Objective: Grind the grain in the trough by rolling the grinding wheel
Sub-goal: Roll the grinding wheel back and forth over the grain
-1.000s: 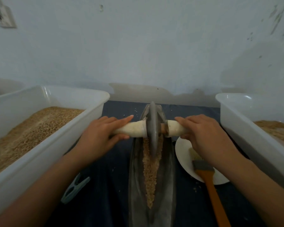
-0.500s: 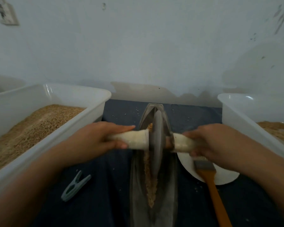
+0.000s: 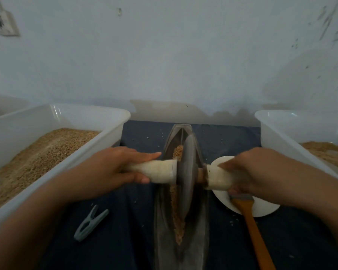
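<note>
- Position: the grinding wheel stands on edge in the trough, centre of the frame, roughly mid-length. The grain lies as a thin line along the channel toward the lower centre, with a small heap just above the wheel.
- Left hand: wrapped around the left cloth-covered handle, thumb beneath, forefinger lying extended along the top.
- Right hand: curled around the right handle; motion blur hides the exact finger placement.
- Risk, tilt: the wheel appears to lean slightly toward the right of the frame. Uneven downward pressure between the hands could ride the rim up the trough wall and out of the channel.
- Risk, spillage: the grain sits mainly on the wheel's left side. A fast pass could throw it over the lip onto the dark cloth, where stray grains already lie.
- Risk, obstruction: the white plate and the brush rest directly below the right hand, touching or nearly so. A low wrist could knock the brush or shift the plate.
- Risk, overrun: the trough narrows toward the lower edge of the frame; an overlong pull could carry the wheel off that end.
- Risk, fingers: the left forefinger tip lies close to the wheel face; any slip inward invites pinching.
</note>
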### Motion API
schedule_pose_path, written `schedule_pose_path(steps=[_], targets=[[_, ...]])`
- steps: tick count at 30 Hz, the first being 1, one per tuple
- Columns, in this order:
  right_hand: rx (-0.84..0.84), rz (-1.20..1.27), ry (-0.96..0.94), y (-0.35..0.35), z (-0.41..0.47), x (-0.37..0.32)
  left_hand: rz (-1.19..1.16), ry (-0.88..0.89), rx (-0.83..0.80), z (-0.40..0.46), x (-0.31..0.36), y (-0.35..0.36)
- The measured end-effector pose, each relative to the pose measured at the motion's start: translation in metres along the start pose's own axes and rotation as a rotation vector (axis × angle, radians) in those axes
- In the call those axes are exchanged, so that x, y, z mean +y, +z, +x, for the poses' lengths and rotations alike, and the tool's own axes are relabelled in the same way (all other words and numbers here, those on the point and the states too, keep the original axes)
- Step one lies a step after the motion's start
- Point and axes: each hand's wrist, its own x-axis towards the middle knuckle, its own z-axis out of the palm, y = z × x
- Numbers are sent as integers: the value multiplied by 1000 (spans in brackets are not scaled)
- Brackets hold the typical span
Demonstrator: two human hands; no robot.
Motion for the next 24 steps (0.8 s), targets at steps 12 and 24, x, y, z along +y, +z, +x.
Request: schedule_pose_path(steps=[12, 24], targets=[[394, -75, 136, 46, 39, 8, 301, -64, 325, 17, -14, 34], [-3, 84, -36, -4, -18, -1, -157, 2, -99, -13, -3, -7]])
